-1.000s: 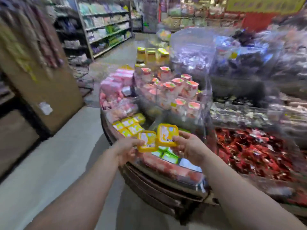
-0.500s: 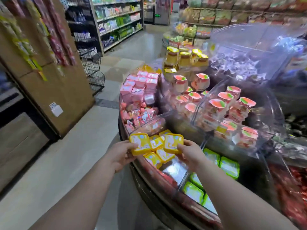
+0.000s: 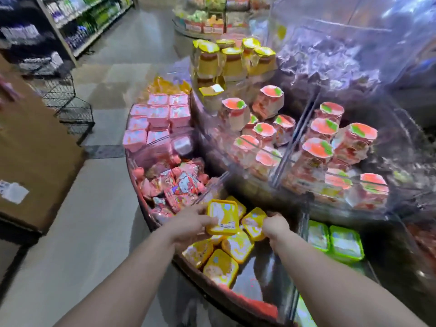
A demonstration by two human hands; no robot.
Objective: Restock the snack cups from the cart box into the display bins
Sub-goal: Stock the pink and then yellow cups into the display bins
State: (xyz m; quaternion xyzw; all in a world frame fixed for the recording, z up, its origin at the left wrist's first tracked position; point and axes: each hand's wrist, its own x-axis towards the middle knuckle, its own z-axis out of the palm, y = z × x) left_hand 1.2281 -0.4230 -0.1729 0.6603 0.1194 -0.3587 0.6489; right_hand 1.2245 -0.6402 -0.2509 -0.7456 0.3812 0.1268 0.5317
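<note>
Two square yellow-lidded cups are being held lid-up over the bin (image 3: pixel 264 277), one (image 3: pixel 223 217) in the left hand, one (image 3: pixel 253 223) tilted in the right, above more yellow cups (image 3: pixel 220 267) lying inside.

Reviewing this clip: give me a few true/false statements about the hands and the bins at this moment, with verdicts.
1. Each hand holds a yellow cup: left hand on one yellow cup, right hand on another. True.
2. The bin below the hands holds green cups. False: it holds yellow cups; the green cups lie in the bin to the right.
3. The pink square packs sit left of the peach-lidded jars. True.
4. Both hands are empty. False: each grips a cup.
</note>
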